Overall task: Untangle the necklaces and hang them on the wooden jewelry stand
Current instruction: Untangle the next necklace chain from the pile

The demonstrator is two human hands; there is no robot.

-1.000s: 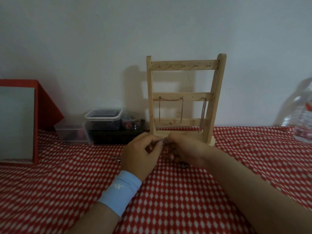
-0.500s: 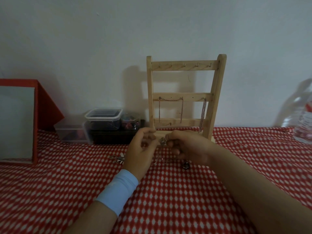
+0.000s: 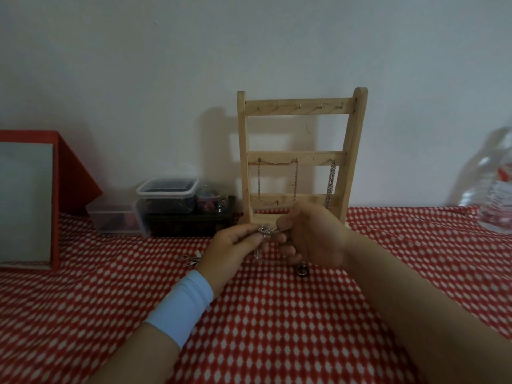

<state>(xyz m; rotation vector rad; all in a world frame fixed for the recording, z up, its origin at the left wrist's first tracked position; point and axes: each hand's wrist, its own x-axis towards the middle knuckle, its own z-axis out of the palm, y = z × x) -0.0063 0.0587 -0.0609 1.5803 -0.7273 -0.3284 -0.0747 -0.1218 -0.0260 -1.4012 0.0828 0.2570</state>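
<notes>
- So the tangled necklace (image 3: 265,231) sits pinched between both hands, held just above the red checked cloth (image 3: 277,328), with a bit of chain dangling below the fingers.
- Left hand (image 3: 231,253), with a light blue wristband (image 3: 182,306), has thumb and fingertips clamped on the knot.
- Right hand (image 3: 313,239) grips the chain's other side, fingers curled closed around it.
- A small dark ring-like pendant (image 3: 301,270) lies on the cloth just under the right hand.
- Right behind the hands stands the wooden jewelry stand (image 3: 300,159), two chains already hanging off its middle bar.
- Off beyond the left hand: stacked plastic containers (image 3: 166,200).
</notes>
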